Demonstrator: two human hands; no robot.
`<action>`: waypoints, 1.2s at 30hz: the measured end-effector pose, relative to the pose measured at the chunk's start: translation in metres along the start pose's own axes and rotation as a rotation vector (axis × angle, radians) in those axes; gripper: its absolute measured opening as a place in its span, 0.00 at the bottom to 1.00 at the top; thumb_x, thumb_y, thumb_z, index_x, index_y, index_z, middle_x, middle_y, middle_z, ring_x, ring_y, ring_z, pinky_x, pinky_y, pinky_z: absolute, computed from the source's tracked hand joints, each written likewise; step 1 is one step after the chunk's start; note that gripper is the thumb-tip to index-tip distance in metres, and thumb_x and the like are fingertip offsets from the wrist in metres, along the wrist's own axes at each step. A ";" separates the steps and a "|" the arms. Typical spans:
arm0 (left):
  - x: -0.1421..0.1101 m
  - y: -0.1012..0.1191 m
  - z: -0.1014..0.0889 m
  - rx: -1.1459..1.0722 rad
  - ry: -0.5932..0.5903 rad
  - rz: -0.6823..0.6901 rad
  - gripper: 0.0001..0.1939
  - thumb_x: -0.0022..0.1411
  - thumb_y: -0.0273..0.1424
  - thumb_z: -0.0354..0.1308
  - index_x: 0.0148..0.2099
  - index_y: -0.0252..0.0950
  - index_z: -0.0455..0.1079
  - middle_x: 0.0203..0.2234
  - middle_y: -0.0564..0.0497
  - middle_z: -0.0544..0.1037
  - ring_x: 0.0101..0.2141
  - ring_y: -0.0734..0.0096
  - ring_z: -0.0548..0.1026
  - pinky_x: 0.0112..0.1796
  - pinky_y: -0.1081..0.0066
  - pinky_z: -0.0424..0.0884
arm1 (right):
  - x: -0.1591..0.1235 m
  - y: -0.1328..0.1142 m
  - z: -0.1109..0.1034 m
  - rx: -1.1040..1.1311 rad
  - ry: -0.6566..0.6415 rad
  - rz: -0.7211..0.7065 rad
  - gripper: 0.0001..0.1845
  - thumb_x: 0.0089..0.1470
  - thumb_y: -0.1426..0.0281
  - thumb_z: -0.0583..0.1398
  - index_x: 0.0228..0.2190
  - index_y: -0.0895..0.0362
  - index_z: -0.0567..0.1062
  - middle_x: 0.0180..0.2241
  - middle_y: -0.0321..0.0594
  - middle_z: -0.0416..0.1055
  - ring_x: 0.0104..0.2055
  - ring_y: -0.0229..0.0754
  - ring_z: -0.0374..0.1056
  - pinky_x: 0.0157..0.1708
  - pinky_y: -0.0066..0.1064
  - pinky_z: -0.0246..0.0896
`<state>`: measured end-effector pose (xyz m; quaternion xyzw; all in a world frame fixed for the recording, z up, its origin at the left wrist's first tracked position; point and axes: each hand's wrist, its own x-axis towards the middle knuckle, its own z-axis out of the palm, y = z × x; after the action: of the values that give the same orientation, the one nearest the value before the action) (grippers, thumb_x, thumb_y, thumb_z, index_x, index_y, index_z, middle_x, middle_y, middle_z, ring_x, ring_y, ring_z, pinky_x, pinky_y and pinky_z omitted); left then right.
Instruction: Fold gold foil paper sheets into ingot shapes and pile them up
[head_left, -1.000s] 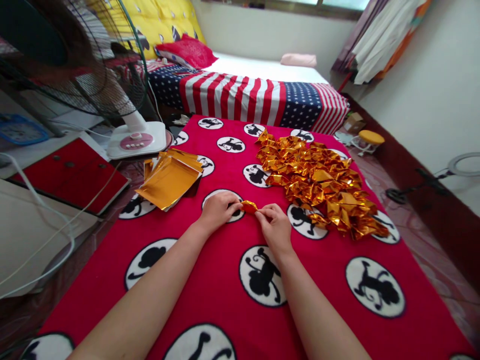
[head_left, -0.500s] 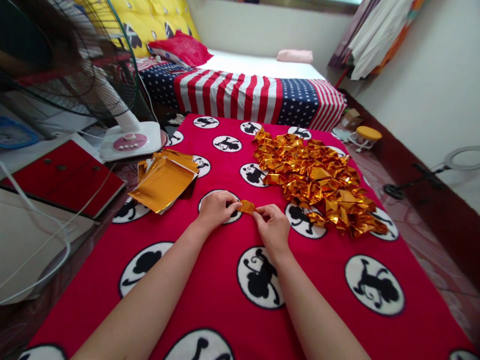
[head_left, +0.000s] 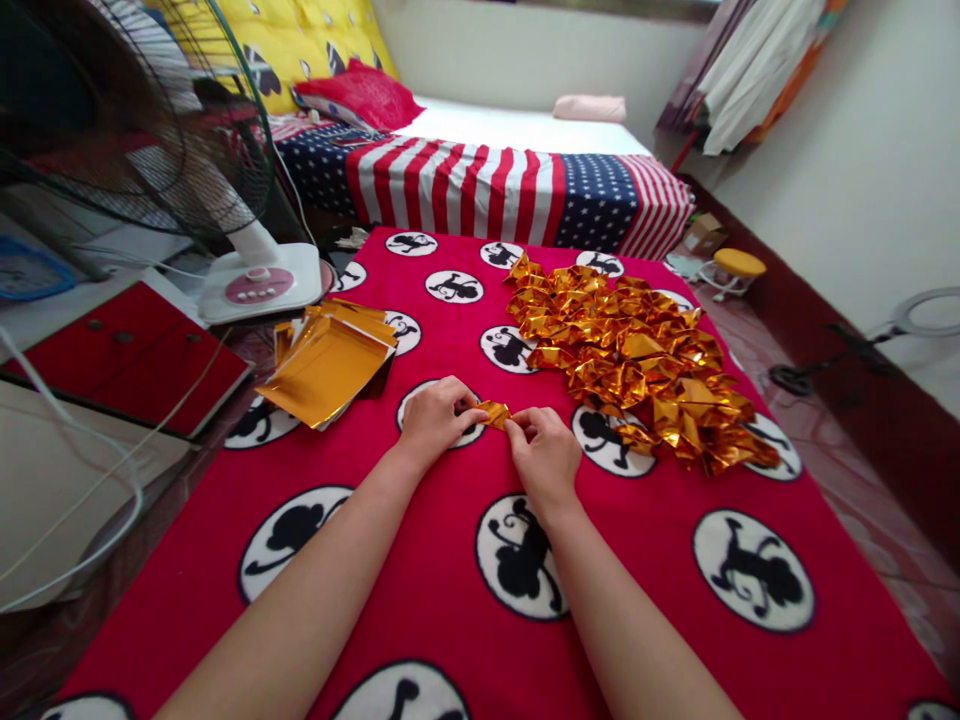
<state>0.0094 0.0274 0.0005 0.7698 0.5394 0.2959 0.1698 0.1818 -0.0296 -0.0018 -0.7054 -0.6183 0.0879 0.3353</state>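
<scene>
A small folded piece of gold foil paper (head_left: 495, 413) is stretched between my two hands, just over the red cloth (head_left: 420, 640) with its monkey prints. My left hand (head_left: 439, 425) pinches its left end between thumb and fingers. At the right end, my right hand (head_left: 546, 455) grips it the same way. To the right lies a heap of folded gold foil pieces (head_left: 637, 350), crumpled-looking and shiny. A stack of flat gold foil sheets (head_left: 330, 360) rests at the left edge of the cloth.
On the left a fan (head_left: 255, 285) stands on a cabinet with a red front (head_left: 120, 350). Beyond the cloth is a bed with a stars-and-stripes cover (head_left: 465, 190). A yellow-topped stool (head_left: 739, 262) and a ring-shaped stand (head_left: 926, 315) are on the right.
Both hands keep their hold on the foil piece, which has tilted slightly and catches the light differently. The view has shifted a little.
</scene>
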 end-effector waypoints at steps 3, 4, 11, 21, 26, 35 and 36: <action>-0.001 0.002 0.001 0.027 -0.001 -0.019 0.10 0.54 0.38 0.67 0.32 0.37 0.75 0.30 0.52 0.76 0.29 0.72 0.72 0.30 0.72 0.61 | 0.000 -0.002 0.001 -0.036 -0.007 0.005 0.07 0.55 0.67 0.60 0.27 0.54 0.74 0.29 0.35 0.71 0.30 0.38 0.65 0.31 0.30 0.52; -0.001 0.002 0.001 0.037 -0.003 -0.029 0.10 0.54 0.38 0.67 0.32 0.37 0.74 0.30 0.52 0.76 0.29 0.72 0.72 0.30 0.72 0.61 | 0.000 -0.003 0.001 -0.051 -0.010 0.008 0.06 0.55 0.67 0.60 0.28 0.55 0.74 0.30 0.35 0.71 0.30 0.38 0.65 0.31 0.30 0.51; 0.001 0.006 0.000 0.107 -0.063 -0.089 0.13 0.54 0.40 0.67 0.39 0.39 0.75 0.31 0.52 0.77 0.31 0.69 0.73 0.29 0.71 0.59 | 0.008 -0.007 -0.001 -0.152 -0.093 0.049 0.04 0.55 0.67 0.61 0.34 0.55 0.74 0.36 0.40 0.70 0.34 0.41 0.67 0.30 0.31 0.51; -0.006 0.004 0.002 -0.073 -0.009 -0.065 0.07 0.54 0.33 0.65 0.30 0.37 0.73 0.27 0.52 0.77 0.29 0.70 0.71 0.29 0.72 0.59 | 0.011 0.000 -0.003 0.054 -0.114 0.087 0.07 0.49 0.64 0.64 0.31 0.53 0.78 0.33 0.36 0.73 0.28 0.38 0.67 0.28 0.30 0.54; -0.020 0.003 0.004 -0.280 0.067 -0.130 0.07 0.53 0.33 0.64 0.28 0.36 0.71 0.23 0.54 0.76 0.27 0.73 0.70 0.29 0.74 0.62 | 0.009 0.008 0.007 0.489 -0.131 0.102 0.15 0.50 0.57 0.62 0.33 0.54 0.81 0.26 0.37 0.76 0.27 0.41 0.67 0.29 0.30 0.59; -0.027 0.005 0.005 -0.438 0.090 -0.163 0.08 0.55 0.34 0.63 0.36 0.36 0.78 0.28 0.50 0.81 0.27 0.71 0.74 0.29 0.73 0.66 | 0.005 0.005 0.010 0.621 -0.068 0.029 0.13 0.53 0.60 0.61 0.30 0.56 0.79 0.29 0.39 0.77 0.30 0.42 0.70 0.33 0.31 0.63; -0.027 0.006 0.005 -0.444 0.088 -0.146 0.09 0.55 0.34 0.63 0.36 0.36 0.79 0.29 0.49 0.81 0.28 0.70 0.74 0.30 0.73 0.67 | 0.004 0.004 0.009 0.619 -0.063 0.017 0.13 0.54 0.60 0.60 0.30 0.56 0.79 0.28 0.39 0.77 0.30 0.41 0.70 0.33 0.30 0.62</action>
<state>0.0102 0.0006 -0.0075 0.6590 0.5221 0.4276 0.3321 0.1808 -0.0224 -0.0097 -0.5720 -0.5662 0.2966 0.5140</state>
